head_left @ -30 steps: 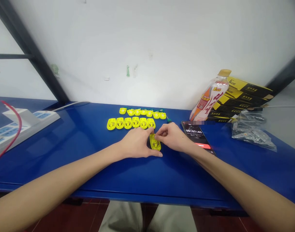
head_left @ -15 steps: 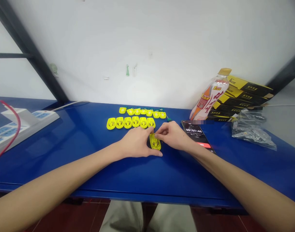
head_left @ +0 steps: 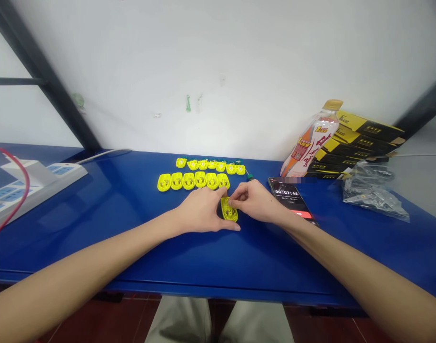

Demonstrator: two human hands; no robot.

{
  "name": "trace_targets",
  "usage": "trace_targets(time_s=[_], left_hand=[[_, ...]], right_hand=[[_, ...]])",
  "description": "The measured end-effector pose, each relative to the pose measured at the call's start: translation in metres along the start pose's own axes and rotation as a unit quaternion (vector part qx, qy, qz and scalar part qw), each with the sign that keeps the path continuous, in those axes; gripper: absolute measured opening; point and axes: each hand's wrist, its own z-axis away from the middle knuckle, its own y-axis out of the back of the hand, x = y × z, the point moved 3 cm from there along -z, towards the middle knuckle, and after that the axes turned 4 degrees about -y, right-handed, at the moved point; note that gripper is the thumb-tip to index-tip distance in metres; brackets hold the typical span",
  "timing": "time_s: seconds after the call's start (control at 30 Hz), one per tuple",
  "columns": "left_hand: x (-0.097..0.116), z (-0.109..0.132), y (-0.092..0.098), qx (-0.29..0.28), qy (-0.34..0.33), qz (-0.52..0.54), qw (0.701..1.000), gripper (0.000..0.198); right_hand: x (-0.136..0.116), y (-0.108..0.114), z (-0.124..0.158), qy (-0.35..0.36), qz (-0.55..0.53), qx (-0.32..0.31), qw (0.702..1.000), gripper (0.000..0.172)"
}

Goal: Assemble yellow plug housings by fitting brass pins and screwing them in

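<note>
Head view, against the frame half a second back: almost no change, just a slight shift of the whole picture, with the same 00:07:46 on the screen of a black smartphone (head_left: 288,195). At the middle of the blue painted surface (head_left: 96,252), a bright yellow plastic oval shell (head_left: 229,210), tilted slightly and held between both hands. Fingers (head_left: 232,226) of the left hand (head_left: 200,210) closed around its near and far ends; fingers (head_left: 232,202) of the right hand (head_left: 255,202) pressed onto its upper face, so both hands clamped on it.

At 12 o'clock from the shell, two rows of matching yellow plastic shells (head_left: 190,181), the nearer row just beyond the hands. At 2 o'clock, the phone, just beside the right hand. Further out at 2 o'clock, a clear plastic bottle with an orange label (head_left: 311,138), leaning on a stack of black and yellow cardboard boxes (head_left: 357,143). At 3 o'clock, a clear bag of dark metal parts (head_left: 370,193). At 9 o'clock, a white power strip (head_left: 32,178) under a red cable (head_left: 20,190).

Both forearms reaching inward from the lower corners, wrists low, nothing between hands and shell.
</note>
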Motion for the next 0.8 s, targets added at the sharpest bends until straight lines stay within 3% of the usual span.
trace_targets(time_s=[0.8], left_hand=[[-0.001, -0.0004, -0.0012, 0.006, -0.007, 0.008, 1.0, 0.075]], right_hand=[[0.0002, 0.0009, 0.0005, 0.037, 0.016, -0.007, 0.999, 0.009]])
